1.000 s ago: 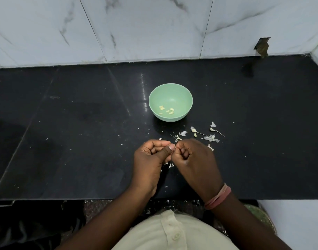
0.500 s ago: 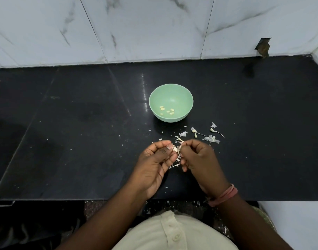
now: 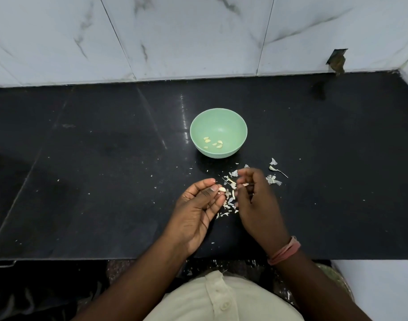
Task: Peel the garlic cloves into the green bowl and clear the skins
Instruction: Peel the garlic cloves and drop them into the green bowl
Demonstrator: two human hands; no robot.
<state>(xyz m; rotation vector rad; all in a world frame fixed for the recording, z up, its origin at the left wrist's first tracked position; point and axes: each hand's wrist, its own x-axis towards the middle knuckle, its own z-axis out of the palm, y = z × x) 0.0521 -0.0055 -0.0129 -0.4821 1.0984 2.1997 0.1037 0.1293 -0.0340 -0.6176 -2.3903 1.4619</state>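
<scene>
Just below the middle of the frame, the left hand (image 3: 198,205) lies palm up and pinches a pale garlic clove (image 3: 222,189) between thumb and fingertips, while the right hand (image 3: 254,200), blurred, has its fingers curled beside it around a small scrap of skin (image 3: 245,184). Between and beyond the hands, loose garlic skins (image 3: 229,200) are scattered on the black countertop (image 3: 94,170), more of them to the right. Above the hands, near the centre, the green bowl (image 3: 218,132) stands upright on the counter with a few peeled cloves (image 3: 213,142) at its bottom.
</scene>
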